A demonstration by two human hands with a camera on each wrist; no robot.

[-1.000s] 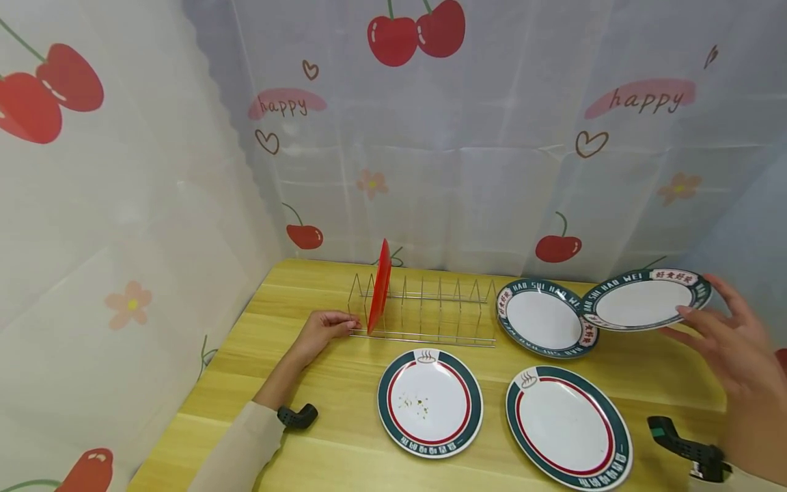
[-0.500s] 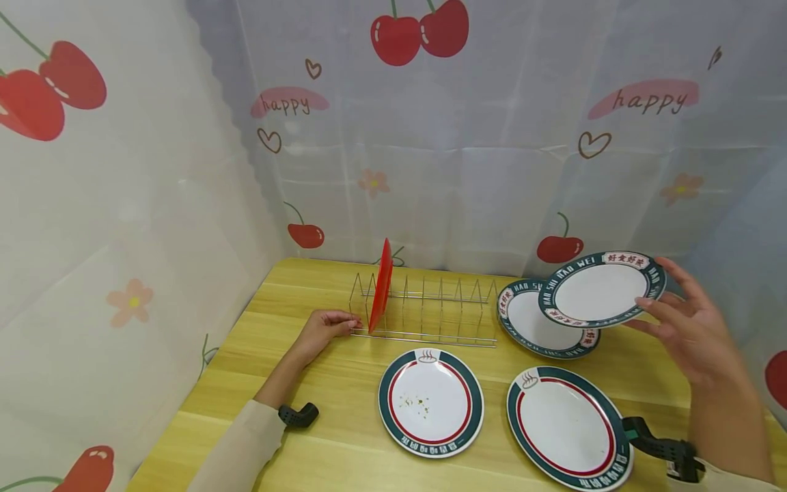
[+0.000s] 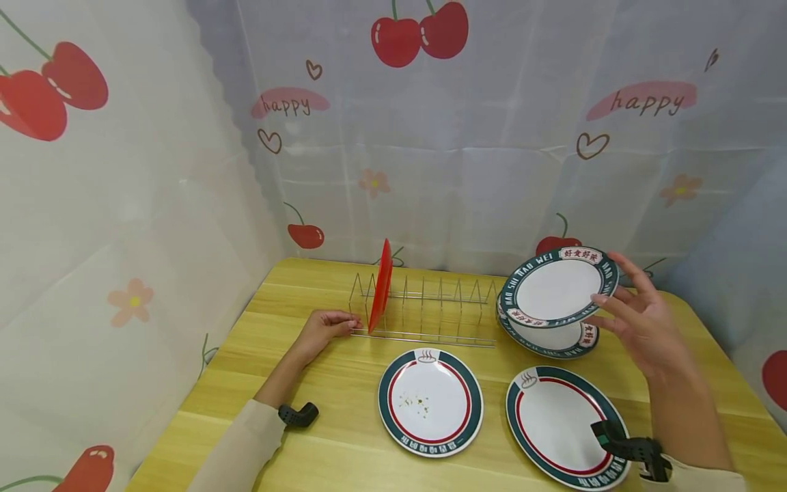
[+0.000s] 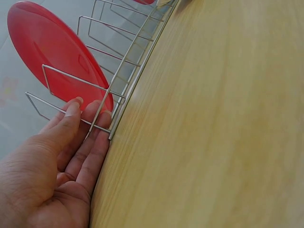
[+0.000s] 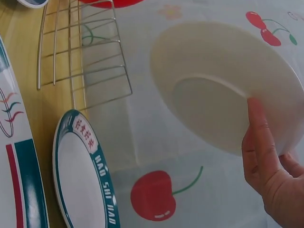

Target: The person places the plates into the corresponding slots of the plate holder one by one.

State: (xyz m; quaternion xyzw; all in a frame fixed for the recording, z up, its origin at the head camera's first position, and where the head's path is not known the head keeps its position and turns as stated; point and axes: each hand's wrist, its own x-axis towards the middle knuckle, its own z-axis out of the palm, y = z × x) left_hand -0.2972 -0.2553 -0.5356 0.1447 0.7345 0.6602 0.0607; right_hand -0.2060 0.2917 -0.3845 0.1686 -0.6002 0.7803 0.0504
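My right hand (image 3: 642,328) pinches the right rim of an oval white plate (image 3: 559,287) with a dark green lettered border. That plate is tilted in the air, overlapping a matching plate (image 3: 547,338) on the table in the head view. Its plain underside (image 5: 209,90) faces the right wrist camera, with a finger along it. My left hand (image 3: 326,331) grips the left end of a wire dish rack (image 3: 430,336). In the left wrist view, thumb and fingers are around the end wires, close to a red plate (image 4: 52,52) standing on edge in the rack.
In front of the rack lies a round green-rimmed plate (image 3: 430,403) with small brownish specks on it. Another green-rimmed plate (image 3: 565,427) lies to its right, partly beneath the right wrist's camera mount. A cherry-printed curtain (image 3: 467,184) hangs behind the wooden table (image 3: 332,424).
My right hand has carried the oval plate leftward and slightly up, from beside the matching plate to above it. My left hand stays on the rack.
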